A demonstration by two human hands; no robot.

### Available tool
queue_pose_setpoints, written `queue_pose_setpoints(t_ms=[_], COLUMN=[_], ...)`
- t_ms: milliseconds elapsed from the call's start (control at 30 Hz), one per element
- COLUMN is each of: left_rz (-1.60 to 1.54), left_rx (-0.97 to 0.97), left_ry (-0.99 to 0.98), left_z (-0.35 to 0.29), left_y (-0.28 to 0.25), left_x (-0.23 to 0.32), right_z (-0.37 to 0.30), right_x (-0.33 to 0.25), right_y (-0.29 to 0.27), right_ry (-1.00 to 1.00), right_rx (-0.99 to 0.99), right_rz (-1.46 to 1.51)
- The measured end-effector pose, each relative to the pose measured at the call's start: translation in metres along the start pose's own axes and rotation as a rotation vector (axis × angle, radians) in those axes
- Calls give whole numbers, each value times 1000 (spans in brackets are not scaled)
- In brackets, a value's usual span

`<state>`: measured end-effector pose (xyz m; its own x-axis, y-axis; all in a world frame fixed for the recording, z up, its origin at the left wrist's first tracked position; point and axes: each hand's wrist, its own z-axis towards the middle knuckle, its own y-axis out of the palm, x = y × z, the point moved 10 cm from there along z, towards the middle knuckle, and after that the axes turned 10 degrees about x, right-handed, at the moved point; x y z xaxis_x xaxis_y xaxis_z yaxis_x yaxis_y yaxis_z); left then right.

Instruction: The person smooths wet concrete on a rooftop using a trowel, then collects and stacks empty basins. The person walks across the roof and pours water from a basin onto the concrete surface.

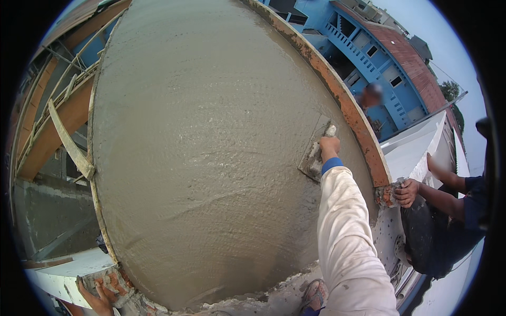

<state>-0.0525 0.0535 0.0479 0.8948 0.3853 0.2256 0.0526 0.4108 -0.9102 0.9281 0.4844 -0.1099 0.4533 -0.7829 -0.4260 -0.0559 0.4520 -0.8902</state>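
Note:
My right hand (330, 146) is closed round the handle of a plastering float (312, 156), whose flat board lies on wet grey concrete (211, 131). The float is near the right side of the slab, close to the orange form board (337, 84). At the lower left, my left hand (96, 300) rests against a broken brick corner (113, 284), its fingers spread over the edge. Nothing shows between those fingers.
A co-worker's hand (407, 193) holds the brick end of the right edge. My sandalled foot (314, 295) stands on the rough near ledge. Left of the slab, a curved wooden piece (68, 139) leans over a drop. Another person (370, 96) is beyond the right edge.

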Motion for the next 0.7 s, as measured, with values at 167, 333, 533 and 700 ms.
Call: queue_pose_setpoints(t_ms=[167,333,533,700], left_rz=[56,133,55,61], left_rx=[102,152,217,219], left_ry=[27,64,84,15], left_z=[2,-2,1,1], left_y=[5,5,-6,-12], left_x=[3,5,20,22], right_z=[-2,-71,-247,-501], right_x=[169,176,20,-86], right_y=[-89,-110,-52,-56], right_ry=[306,112,-370,-792], right_rx=[69,-54,-327,-643], right_rz=[121,314,371,407])
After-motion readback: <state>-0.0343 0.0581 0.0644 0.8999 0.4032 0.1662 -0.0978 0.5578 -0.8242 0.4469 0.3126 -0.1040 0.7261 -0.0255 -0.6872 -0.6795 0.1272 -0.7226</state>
